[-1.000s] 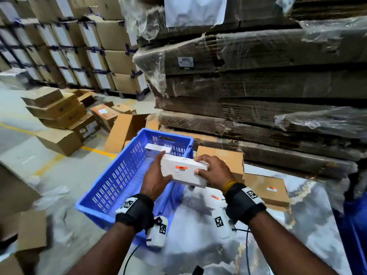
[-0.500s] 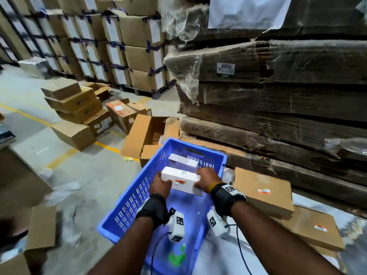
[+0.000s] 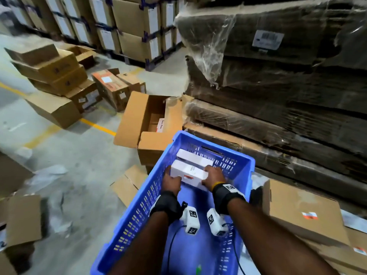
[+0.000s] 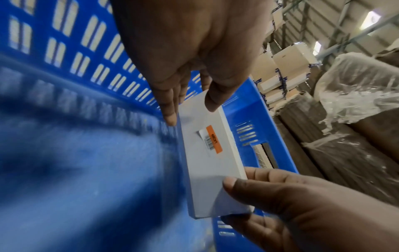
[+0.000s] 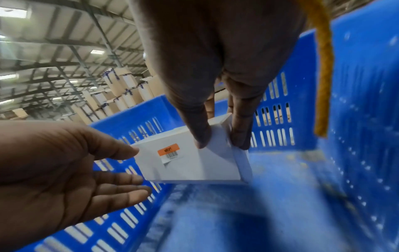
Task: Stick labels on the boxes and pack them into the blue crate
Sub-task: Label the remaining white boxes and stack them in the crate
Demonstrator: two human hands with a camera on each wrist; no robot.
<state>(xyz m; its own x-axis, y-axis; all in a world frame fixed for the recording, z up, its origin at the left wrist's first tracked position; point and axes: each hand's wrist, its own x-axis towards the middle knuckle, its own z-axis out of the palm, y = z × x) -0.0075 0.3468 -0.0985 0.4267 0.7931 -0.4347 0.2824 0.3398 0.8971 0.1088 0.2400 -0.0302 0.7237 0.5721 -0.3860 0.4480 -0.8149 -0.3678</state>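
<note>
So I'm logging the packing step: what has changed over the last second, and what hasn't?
The white box went from above the table's edge forward and down into the blue crate, beside the white box already there. Both hands, left hand and right hand, grip its ends as before. Its orange label remains on; the brown boxes remain outside.

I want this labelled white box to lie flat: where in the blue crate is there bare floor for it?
The blue crate has bare floor from the held white box back to the near wall, under both wrists. The far end is crowded: another white box lies against the far wall. Left hand and right hand keep a grip on the held box's ends.
</note>
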